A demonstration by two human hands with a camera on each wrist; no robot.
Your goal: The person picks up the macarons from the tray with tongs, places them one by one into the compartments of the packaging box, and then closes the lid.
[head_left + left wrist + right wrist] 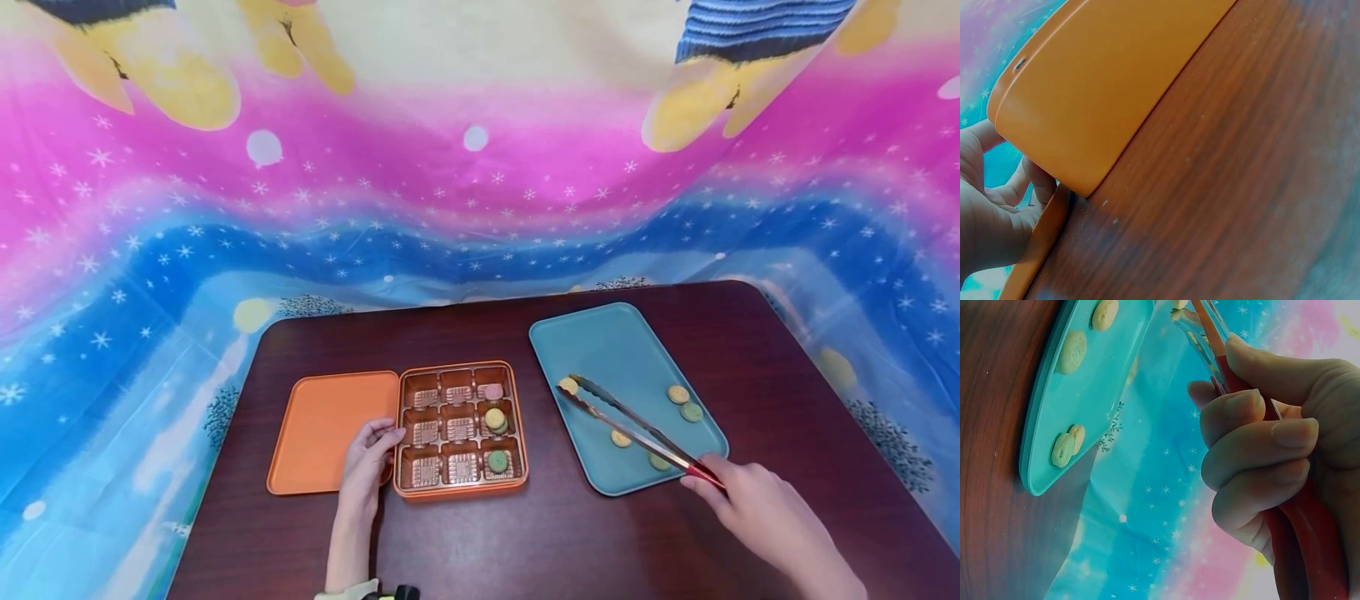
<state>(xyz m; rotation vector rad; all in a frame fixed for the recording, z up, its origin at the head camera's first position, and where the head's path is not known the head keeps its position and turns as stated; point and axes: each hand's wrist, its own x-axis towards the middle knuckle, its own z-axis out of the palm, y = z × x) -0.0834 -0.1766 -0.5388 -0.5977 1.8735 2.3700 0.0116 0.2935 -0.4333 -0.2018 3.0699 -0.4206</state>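
Note:
My left hand (367, 458) touches the left side of an orange box (461, 493), its fingers against the rim and wall. A bronze divided insert (459, 410) lines the box. Its right column holds a pink cookie (492, 392), a yellow cookie (494, 418) on top of a green one, and a green cookie (498, 461). My right hand (765, 508) grips metal tongs (637, 433) by their red handles (1310, 531). The tong tips stand around a yellow cookie (568, 385) at the left side of a teal tray (600, 333); firm contact is unclear.
More cookies lie on the tray: a yellow one (620, 437), a green one (660, 461) partly under the tongs, and a tan one (678, 394) beside another green one (691, 412). An orange lid (330, 433) lies left of the box. A patterned cloth (465, 192) hangs behind the dark table (480, 550).

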